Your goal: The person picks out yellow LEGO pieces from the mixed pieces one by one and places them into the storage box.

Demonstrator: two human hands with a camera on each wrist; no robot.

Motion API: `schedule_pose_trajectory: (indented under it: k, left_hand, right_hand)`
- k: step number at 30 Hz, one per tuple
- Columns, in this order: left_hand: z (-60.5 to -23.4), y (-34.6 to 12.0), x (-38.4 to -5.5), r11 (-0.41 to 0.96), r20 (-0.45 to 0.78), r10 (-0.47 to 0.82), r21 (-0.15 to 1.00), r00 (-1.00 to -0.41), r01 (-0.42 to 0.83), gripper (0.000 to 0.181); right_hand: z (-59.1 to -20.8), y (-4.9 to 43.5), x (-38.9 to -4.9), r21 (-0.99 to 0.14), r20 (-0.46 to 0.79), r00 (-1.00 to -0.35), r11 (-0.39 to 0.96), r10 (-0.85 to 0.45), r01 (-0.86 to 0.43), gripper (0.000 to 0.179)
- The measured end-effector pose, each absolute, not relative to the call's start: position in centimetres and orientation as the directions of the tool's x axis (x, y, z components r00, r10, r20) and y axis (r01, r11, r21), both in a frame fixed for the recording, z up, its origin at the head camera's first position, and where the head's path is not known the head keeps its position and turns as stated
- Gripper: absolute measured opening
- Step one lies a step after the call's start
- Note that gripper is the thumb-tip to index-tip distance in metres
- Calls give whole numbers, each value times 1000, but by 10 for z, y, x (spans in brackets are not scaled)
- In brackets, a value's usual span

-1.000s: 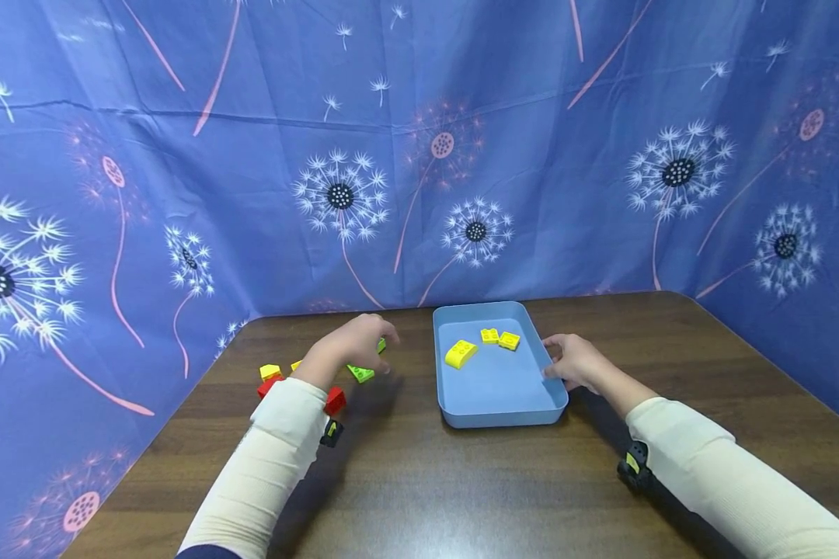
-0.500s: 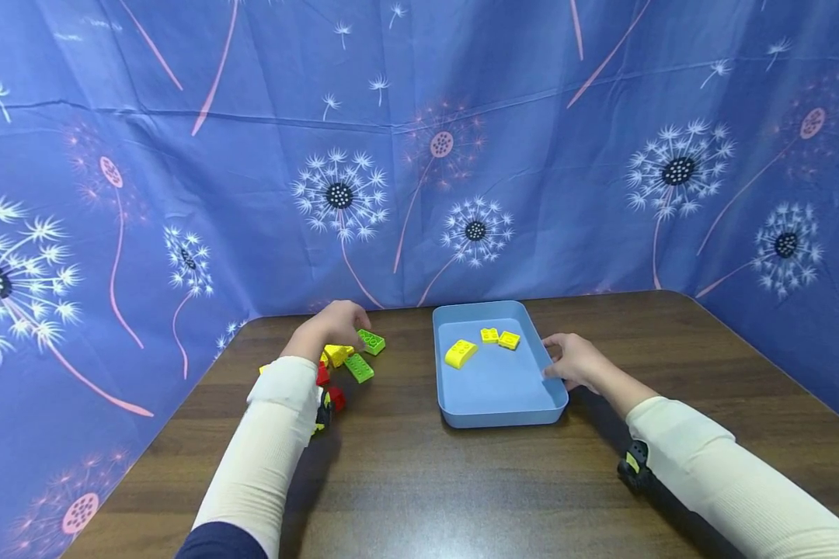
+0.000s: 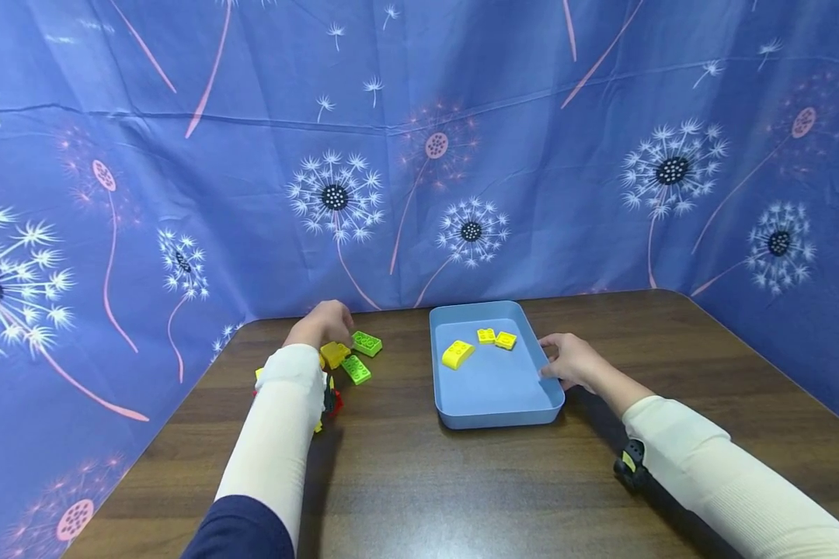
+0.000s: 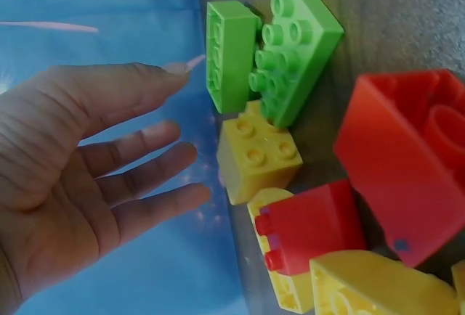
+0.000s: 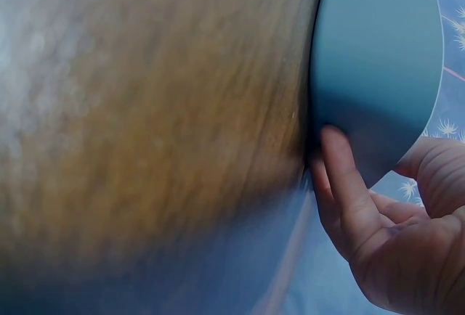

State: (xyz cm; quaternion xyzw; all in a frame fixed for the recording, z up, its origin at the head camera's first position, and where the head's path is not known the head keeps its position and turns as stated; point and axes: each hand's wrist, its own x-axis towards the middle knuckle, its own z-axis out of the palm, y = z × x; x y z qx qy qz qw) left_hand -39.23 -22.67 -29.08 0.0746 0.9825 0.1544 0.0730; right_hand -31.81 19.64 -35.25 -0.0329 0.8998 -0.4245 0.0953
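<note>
My left hand (image 3: 327, 322) is over the pile of toy building bricks at the back left, its fingers loosely extended and holding nothing. In the left wrist view, its fingertips are near a yellow brick (image 4: 258, 155) and two green bricks (image 4: 234, 57). A red brick (image 4: 316, 228) and a bigger red brick (image 4: 407, 155) lie nearby. My right hand (image 3: 572, 359) pinches the right wall of a blue tray (image 3: 492, 392), thumb on the inside and fingers outside. Inside the tray are a curved yellow brick (image 3: 457, 355) and two small yellow bricks (image 3: 506, 340).
The tray stands on a dark wooden table (image 3: 419, 489). A blue cloth with dandelion prints (image 3: 391, 155) hangs behind and along the sides. My left sleeve (image 3: 273, 435) hides part of the brick pile.
My left hand has moved left and slightly back over the pile, uncovering the green bricks. My right hand and the tray have stayed in place.
</note>
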Motion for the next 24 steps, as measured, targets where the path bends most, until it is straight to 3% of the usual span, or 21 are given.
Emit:
schedule_pose_trajectory:
  k: [9, 24]
  left_hand:
    - [-300, -236, -399, 951, -164, 83, 308, -983, 29, 40]
    - [-306, -238, -403, 988, -249, 79, 147, -965, 43, 25]
  right_hand:
    - [-352, 196, -319, -768, -150, -980, 640, -134, 30, 65]
    - [-354, 197, -320, -780, -143, -981, 625, -128, 32, 65]
